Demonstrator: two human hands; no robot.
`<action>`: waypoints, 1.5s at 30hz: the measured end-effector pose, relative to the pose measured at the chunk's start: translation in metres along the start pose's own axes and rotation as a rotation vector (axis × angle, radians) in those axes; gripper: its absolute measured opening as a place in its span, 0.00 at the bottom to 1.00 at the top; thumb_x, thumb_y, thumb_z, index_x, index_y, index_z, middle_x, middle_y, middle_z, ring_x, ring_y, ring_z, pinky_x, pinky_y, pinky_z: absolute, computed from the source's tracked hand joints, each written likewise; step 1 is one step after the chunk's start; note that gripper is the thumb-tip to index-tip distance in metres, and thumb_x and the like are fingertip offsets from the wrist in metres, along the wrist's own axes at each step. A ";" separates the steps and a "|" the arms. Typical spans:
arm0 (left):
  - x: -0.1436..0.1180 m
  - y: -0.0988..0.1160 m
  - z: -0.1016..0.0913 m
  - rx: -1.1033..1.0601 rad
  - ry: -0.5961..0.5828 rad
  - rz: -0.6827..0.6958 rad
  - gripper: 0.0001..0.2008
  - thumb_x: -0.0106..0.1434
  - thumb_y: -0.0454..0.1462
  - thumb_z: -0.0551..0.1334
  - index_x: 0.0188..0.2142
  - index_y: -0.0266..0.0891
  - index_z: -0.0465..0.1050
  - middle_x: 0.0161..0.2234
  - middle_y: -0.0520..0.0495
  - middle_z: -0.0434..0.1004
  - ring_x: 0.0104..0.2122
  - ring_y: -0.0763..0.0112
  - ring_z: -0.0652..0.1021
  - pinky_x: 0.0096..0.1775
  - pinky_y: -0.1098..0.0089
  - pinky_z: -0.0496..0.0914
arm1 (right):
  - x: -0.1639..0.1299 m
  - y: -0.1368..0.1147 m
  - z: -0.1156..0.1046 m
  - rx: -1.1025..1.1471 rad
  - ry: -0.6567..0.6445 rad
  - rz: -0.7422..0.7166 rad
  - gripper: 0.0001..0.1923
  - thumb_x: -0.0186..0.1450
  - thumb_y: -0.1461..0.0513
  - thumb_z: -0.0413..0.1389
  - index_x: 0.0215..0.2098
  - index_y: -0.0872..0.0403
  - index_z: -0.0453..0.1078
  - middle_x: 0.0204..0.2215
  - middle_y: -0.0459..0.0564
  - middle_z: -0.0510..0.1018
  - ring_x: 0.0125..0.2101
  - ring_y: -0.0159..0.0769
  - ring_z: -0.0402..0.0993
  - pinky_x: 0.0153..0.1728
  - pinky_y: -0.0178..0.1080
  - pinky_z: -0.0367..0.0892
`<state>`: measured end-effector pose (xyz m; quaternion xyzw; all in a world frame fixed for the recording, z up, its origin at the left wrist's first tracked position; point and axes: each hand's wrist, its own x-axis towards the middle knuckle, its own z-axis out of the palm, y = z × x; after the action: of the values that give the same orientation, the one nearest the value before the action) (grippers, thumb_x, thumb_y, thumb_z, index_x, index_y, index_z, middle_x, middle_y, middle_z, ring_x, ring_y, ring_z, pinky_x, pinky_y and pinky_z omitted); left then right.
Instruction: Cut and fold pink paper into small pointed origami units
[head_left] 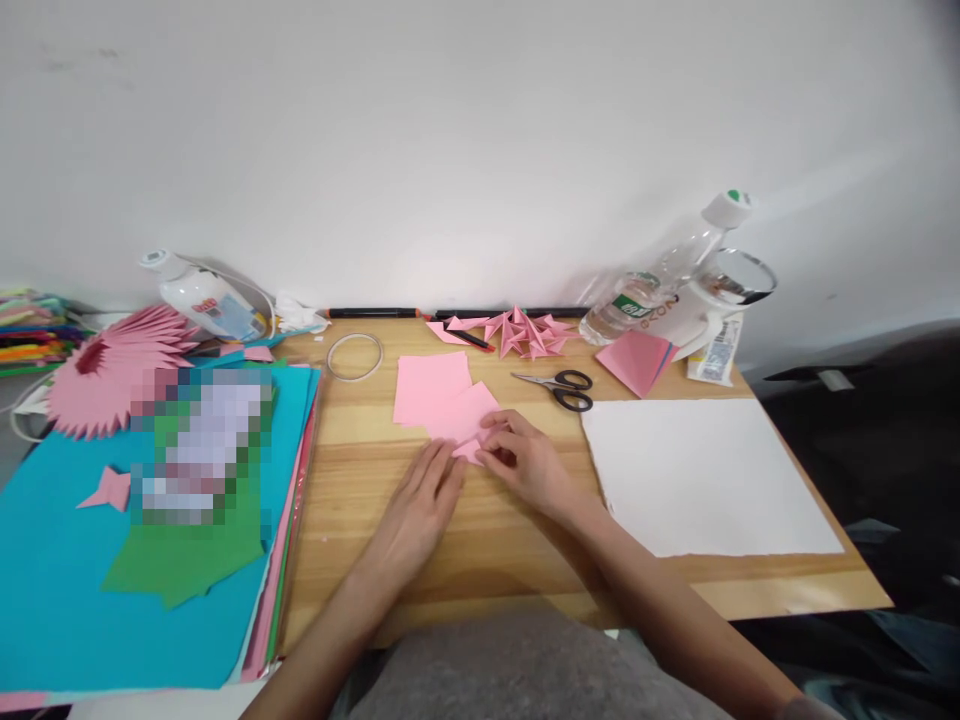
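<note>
Lying along the left edge of the desk, a stack of coloured paper keeps spare sheets close by, with a green sheet and a small pink scrap on top. Behind it, toward the back left corner, a pink paper fan sits clear of the working space. A tape ring rests near the back edge.

At the middle of the desk the left hand lies flat, fingers together and stretched forward, seemingly pinning the pink paper to the wood so it cannot slide. Just right of it, the right hand curls over the near corner of that paper, its fingertips pinching a fold; the grip itself is partly hidden. More pink squares lie underneath, touching it.

Behind them, folded pink pieces gather by the back edge, scissors lie closed within reach, and a white sheet covers the right side. A plastic bottle leans at the back right corner.
</note>
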<state>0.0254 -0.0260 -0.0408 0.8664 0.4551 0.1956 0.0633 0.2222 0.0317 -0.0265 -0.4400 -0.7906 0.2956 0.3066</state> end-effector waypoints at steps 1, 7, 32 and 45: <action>0.001 0.000 0.000 -0.001 0.000 -0.009 0.17 0.66 0.31 0.52 0.55 0.34 0.63 0.58 0.33 0.63 0.61 0.54 0.59 0.57 0.53 0.63 | 0.001 0.000 -0.001 -0.007 -0.009 0.003 0.08 0.62 0.64 0.53 0.25 0.55 0.68 0.41 0.55 0.70 0.32 0.34 0.73 0.31 0.36 0.70; 0.005 -0.003 -0.001 0.016 0.006 -0.016 0.16 0.66 0.34 0.53 0.53 0.34 0.64 0.58 0.32 0.61 0.60 0.53 0.60 0.55 0.53 0.64 | 0.005 0.000 -0.002 -0.107 -0.011 -0.027 0.06 0.64 0.64 0.52 0.29 0.55 0.68 0.42 0.56 0.70 0.35 0.36 0.74 0.34 0.39 0.71; 0.003 0.003 -0.007 0.184 -0.188 0.052 0.27 0.64 0.42 0.57 0.61 0.35 0.58 0.63 0.45 0.56 0.62 0.47 0.54 0.59 0.52 0.59 | -0.038 -0.004 -0.007 -0.469 -0.119 -0.151 0.22 0.66 0.64 0.51 0.58 0.50 0.60 0.50 0.60 0.65 0.52 0.48 0.61 0.49 0.52 0.66; 0.005 0.006 -0.014 0.222 -0.232 0.069 0.29 0.63 0.44 0.57 0.60 0.32 0.58 0.63 0.42 0.55 0.63 0.49 0.50 0.60 0.52 0.58 | -0.040 -0.006 -0.007 -0.535 -0.153 -0.147 0.20 0.66 0.63 0.51 0.57 0.53 0.61 0.52 0.60 0.66 0.52 0.48 0.60 0.49 0.52 0.64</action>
<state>0.0271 -0.0268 -0.0252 0.8999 0.4336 0.0449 0.0128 0.2414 -0.0047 -0.0266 -0.4232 -0.8911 0.0856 0.1398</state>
